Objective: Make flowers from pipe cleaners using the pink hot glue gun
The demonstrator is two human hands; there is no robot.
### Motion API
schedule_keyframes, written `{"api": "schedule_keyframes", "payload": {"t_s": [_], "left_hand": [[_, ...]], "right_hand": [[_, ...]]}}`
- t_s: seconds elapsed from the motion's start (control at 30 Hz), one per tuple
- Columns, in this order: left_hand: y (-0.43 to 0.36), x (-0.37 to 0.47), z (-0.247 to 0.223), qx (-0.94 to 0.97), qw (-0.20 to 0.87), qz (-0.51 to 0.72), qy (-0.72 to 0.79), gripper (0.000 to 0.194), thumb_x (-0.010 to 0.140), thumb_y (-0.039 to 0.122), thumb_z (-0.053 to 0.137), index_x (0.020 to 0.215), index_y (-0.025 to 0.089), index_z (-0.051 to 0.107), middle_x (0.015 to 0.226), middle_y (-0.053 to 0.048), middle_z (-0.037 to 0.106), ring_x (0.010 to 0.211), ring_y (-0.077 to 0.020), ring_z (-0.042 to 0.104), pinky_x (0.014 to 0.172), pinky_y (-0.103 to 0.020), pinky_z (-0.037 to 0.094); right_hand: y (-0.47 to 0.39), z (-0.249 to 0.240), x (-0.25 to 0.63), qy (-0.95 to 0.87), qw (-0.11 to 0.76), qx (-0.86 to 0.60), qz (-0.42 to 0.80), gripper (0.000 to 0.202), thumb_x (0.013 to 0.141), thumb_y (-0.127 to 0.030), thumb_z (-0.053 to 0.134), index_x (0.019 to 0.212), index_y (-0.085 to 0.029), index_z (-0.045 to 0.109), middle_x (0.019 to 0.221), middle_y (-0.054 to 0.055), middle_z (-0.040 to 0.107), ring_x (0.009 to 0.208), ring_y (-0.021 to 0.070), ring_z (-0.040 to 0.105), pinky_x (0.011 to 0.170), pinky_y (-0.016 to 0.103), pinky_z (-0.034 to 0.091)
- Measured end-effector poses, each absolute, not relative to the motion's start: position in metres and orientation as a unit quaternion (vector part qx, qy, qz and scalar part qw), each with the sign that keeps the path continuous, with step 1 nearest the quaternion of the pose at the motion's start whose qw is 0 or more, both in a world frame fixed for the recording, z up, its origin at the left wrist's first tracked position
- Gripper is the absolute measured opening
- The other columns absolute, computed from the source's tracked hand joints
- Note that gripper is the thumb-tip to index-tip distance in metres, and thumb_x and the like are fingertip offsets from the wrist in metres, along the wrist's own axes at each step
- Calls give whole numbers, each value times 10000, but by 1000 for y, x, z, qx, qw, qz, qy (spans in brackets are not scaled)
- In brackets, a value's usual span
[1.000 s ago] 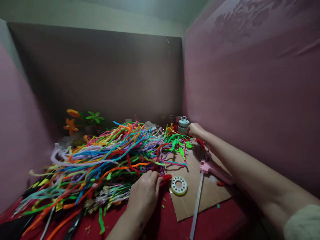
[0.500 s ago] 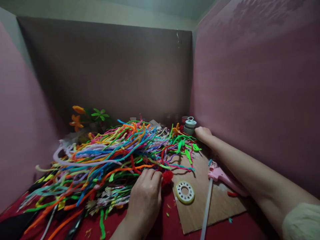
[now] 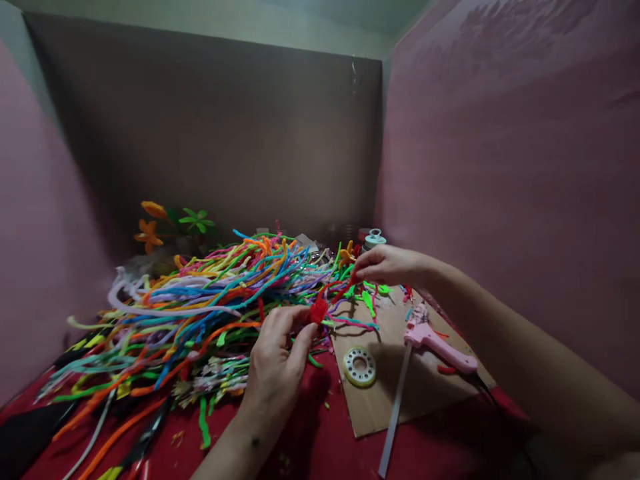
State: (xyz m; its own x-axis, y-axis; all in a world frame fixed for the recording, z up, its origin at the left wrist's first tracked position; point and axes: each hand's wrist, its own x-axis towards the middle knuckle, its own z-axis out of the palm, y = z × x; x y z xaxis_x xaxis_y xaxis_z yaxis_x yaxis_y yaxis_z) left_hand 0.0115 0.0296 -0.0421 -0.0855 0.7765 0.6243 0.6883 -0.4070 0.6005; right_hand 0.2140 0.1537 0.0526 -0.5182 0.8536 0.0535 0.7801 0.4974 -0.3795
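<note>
My left hand (image 3: 280, 350) pinches a fuzzy red pipe-cleaner piece (image 3: 319, 310) between thumb and fingers, over the front edge of the pile. Its exact shape is too small to make out. Up and to the right, my right hand (image 3: 383, 264) is closed on a thin red pipe cleaner (image 3: 345, 288), which slants down toward the red piece; whether the two join I cannot tell. A big heap of coloured pipe cleaners (image 3: 225, 287) lies left of and behind both hands. Green leaf-shaped pieces (image 3: 369, 303) sit under my right hand.
A cardboard sheet (image 3: 380, 407) on the red cloth (image 3: 320, 433) bears a roll of tape (image 3: 359, 367) and a pink glue gun (image 3: 435, 343) with a glue stick (image 3: 397, 413). Behind stands a pale lidded container (image 3: 375, 239). Orange flowers (image 3: 148, 235) stand at back left.
My right hand has come away from beside the pale container, leftward and nearer, and now holds the red pipe cleaner. My left hand has turned and lifted the red piece slightly.
</note>
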Motion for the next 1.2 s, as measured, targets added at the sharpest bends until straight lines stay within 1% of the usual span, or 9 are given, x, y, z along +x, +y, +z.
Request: {"api": "schedule_keyframes", "payload": {"t_s": [0.1, 0.3, 0.53, 0.6, 0.7, 0.77, 0.9, 1.0, 1.2], "left_hand": [[24, 16, -35, 670, 49, 528, 519, 176, 835, 260, 510, 978, 211, 599, 962, -55, 587, 941, -184, 558, 819, -316, 454], [25, 21, -39, 650, 255, 486, 526, 165, 805, 275, 518, 867, 180, 638, 813, -34, 669, 744, -163, 614, 678, -268, 484], [34, 6, -38, 632, 203, 458, 592, 219, 770, 354, 537, 678, 174, 621, 641, -2, 619, 621, -149, 558, 595, -248, 428], [35, 3, -37, 618, 225, 458, 598, 231, 754, 370, 551, 652, 168, 599, 601, 9, 591, 577, -137, 528, 556, -239, 406], [36, 3, -37, 600, 261, 467, 594, 211, 740, 353, 560, 654, 162, 580, 596, 15, 574, 564, -127, 506, 544, -233, 395], [36, 5, -37, 600, 281, 472, 582, 184, 737, 326, 562, 657, 161, 574, 606, 14, 572, 576, -127, 508, 557, -234, 400], [34, 8, -36, 609, 311, 481, 548, 143, 748, 283, 547, 671, 165, 571, 632, 9, 579, 612, -132, 521, 581, -231, 415], [34, 8, -37, 607, 326, 505, 520, 105, 759, 253, 530, 709, 173, 576, 655, 14, 583, 620, -125, 528, 585, -221, 426], [33, 9, -35, 592, 276, 552, 519, 154, 775, 233, 523, 884, 195, 625, 650, 34, 558, 545, -91, 500, 521, -190, 412]], "right_hand": [[127, 39, 193, -881, 123, -298, 345, 131, 760, -171, 546, 769, -159, 677, 607, -22, 588, 488, 66, 454, 454, 181, 352], [103, 25, 173, -813, 150, -295, 479, 84, 742, -98, 496, 740, -163, 549, 526, -59, 511, 381, 46, 397, 348, 153, 289], [112, 11, 176, -792, 153, -308, 504, 39, 746, -133, 529, 735, -170, 536, 491, -85, 450, 365, 53, 400, 347, 160, 312], [114, 9, 178, -799, 183, -294, 491, 24, 743, -153, 558, 719, -160, 560, 567, -53, 522, 446, 66, 470, 414, 178, 379], [115, 6, 179, -826, 227, -229, 462, 17, 720, -163, 615, 711, -149, 616, 867, 26, 613, 761, 116, 584, 652, 236, 468], [115, 1, 179, -840, 216, -193, 459, 26, 719, -158, 630, 737, -153, 648, 1031, 49, 593, 946, 147, 564, 796, 274, 447], [116, -12, 173, -853, 188, -174, 455, 72, 715, -153, 653, 783, -156, 675, 1131, 55, 556, 1092, 178, 503, 928, 296, 370], [116, -19, 168, -850, 195, -147, 466, 55, 722, -143, 636, 767, -140, 667, 1081, 46, 565, 1029, 175, 530, 896, 277, 389], [114, -28, 161, -849, 162, -208, 459, 110, 667, -64, 613, 738, -139, 654, 736, -12, 584, 726, 131, 552, 693, 241, 433]]}}
